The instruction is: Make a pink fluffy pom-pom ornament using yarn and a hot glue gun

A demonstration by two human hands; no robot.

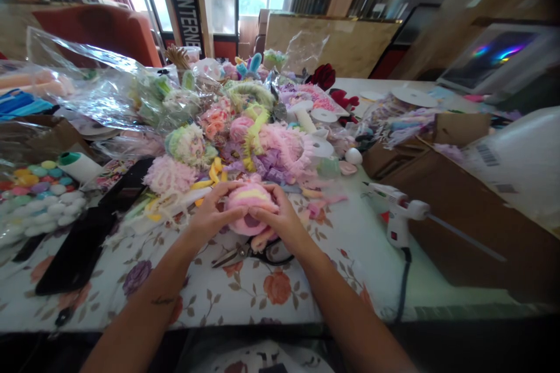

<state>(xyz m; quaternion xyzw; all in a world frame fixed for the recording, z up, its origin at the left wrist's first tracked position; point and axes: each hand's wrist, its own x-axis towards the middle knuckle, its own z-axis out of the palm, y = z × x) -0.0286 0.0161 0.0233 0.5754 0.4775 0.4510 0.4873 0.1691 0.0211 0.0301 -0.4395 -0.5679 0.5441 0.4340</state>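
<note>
Between both my hands is a round, fuzzy pink bundle with a pale yellow band (pixel 249 193), held just above the table. My left hand (pixel 219 208) is closed round its left side, the thumb pressed on its near face. On the opposite side my right hand (pixel 280 214) grips it the same way, and the two thumbs almost meet. A loose pink fuzzy strip (pixel 264 237) hangs below the bundle. Under it lie scissors with black handles (pixel 240 253), partly hidden by the strip and my right hand.
A heap of fuzzy trims and ribbons (pixel 258 128) covers the table behind my hands. At right are a white glue gun (pixel 397 210) and a cardboard box (pixel 441 215). A black phone (pixel 72 253) and bagged pompoms (pixel 48 201) lie left on the flowered tablecloth (pixel 210 297).
</note>
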